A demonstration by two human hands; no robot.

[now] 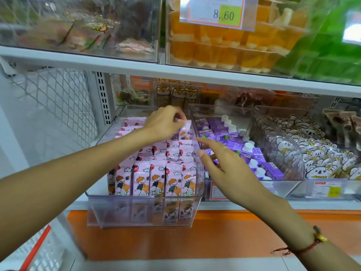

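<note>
A clear plastic bin on the lower shelf holds several rows of pink snack packets printed with a cartoon child. My left hand reaches over the back rows and pinches the top of one pink packet at the bin's right rear. My right hand hovers at the bin's right wall, fingers relaxed and spread, index finger pointing toward the packets, holding nothing.
Right of the bin sits a clear tray of purple cartons with white caps, then bins of koala-print packets. The shelf above carries orange jelly cups under a price tag. A white wire mesh panel closes the left side.
</note>
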